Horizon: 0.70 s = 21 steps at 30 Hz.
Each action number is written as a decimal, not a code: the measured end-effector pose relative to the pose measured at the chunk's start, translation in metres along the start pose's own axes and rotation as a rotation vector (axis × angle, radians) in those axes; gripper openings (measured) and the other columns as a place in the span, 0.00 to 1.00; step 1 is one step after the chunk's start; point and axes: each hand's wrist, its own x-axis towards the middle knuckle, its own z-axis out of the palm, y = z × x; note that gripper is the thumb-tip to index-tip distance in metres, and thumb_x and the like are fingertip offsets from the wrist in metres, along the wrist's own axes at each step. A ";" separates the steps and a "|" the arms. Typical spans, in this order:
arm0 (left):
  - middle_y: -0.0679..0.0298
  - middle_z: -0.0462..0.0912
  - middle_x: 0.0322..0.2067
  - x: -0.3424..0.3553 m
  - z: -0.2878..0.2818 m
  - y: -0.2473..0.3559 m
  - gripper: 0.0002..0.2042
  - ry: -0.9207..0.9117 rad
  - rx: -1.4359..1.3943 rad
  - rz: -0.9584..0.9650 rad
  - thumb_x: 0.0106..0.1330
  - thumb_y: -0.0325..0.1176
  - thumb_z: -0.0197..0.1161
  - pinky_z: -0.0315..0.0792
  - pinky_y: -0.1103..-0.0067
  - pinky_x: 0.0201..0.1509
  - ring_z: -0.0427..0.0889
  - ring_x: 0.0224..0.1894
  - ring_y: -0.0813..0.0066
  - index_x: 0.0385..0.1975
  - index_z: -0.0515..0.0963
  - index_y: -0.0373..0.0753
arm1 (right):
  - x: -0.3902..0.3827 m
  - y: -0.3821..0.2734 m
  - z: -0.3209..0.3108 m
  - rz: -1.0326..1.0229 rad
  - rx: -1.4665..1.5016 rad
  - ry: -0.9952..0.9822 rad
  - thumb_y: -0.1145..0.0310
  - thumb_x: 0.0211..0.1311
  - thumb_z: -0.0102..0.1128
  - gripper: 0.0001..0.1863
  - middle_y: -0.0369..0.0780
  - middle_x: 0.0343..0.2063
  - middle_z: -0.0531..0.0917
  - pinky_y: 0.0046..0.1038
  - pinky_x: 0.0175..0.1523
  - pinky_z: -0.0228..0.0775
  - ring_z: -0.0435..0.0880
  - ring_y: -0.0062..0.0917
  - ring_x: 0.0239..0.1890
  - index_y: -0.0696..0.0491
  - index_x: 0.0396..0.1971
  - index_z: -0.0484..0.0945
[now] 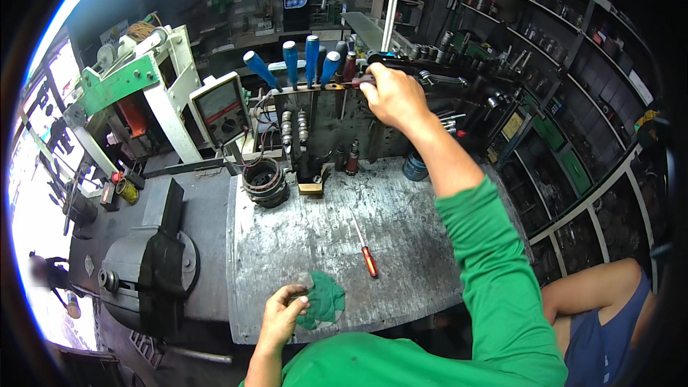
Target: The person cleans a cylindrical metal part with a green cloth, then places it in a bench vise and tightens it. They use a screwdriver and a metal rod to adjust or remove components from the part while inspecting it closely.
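My right hand [395, 97] reaches to the tool rack [326, 89] at the back of the bench. It is closed around the dark red handle of a screwdriver [363, 81], whose tip points left over the rack. Several blue-handled screwdrivers [290, 61] stand upright in the rack to the left of that hand. Down at the front edge, my left hand [280, 317] pinches the left side of a crumpled green cloth [325, 301]. Another screwdriver [368, 261], with a red and yellow handle, lies on the metal bench top [416, 244] between my hands.
A bench vise [147, 272] sits at the left. Along the back stand a round ring-shaped metal part [265, 183], a small box [310, 188] and a blue can [414, 167]. Shelves [566, 36] line the right, where a seated person's leg [591, 287] shows.
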 end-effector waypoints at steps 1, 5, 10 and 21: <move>0.56 0.86 0.51 -0.004 -0.005 -0.001 0.17 0.032 -0.010 0.000 0.72 0.29 0.69 0.81 0.77 0.45 0.87 0.44 0.71 0.58 0.80 0.31 | 0.012 -0.007 -0.002 0.015 -0.084 -0.065 0.56 0.71 0.62 0.18 0.52 0.44 0.90 0.53 0.56 0.80 0.89 0.53 0.49 0.54 0.50 0.81; 0.56 0.86 0.49 -0.022 -0.024 -0.010 0.15 0.173 -0.068 -0.002 0.73 0.29 0.67 0.82 0.80 0.43 0.87 0.41 0.73 0.56 0.81 0.30 | 0.046 -0.022 -0.010 -0.004 -0.173 -0.168 0.54 0.74 0.61 0.20 0.53 0.47 0.90 0.49 0.60 0.80 0.88 0.50 0.54 0.56 0.53 0.82; 0.57 0.87 0.47 -0.038 -0.034 -0.021 0.13 0.278 -0.106 0.002 0.75 0.29 0.65 0.83 0.81 0.42 0.87 0.39 0.75 0.54 0.81 0.30 | 0.054 -0.032 -0.010 -0.140 -0.239 -0.229 0.57 0.74 0.61 0.18 0.52 0.47 0.90 0.49 0.60 0.79 0.89 0.49 0.53 0.57 0.50 0.81; 0.57 0.87 0.47 -0.029 -0.021 -0.010 0.15 0.193 -0.084 -0.006 0.74 0.30 0.67 0.81 0.79 0.44 0.87 0.41 0.73 0.56 0.81 0.30 | 0.092 -0.016 0.012 0.269 0.451 -0.387 0.58 0.63 0.75 0.20 0.50 0.47 0.91 0.41 0.58 0.81 0.91 0.39 0.52 0.59 0.47 0.88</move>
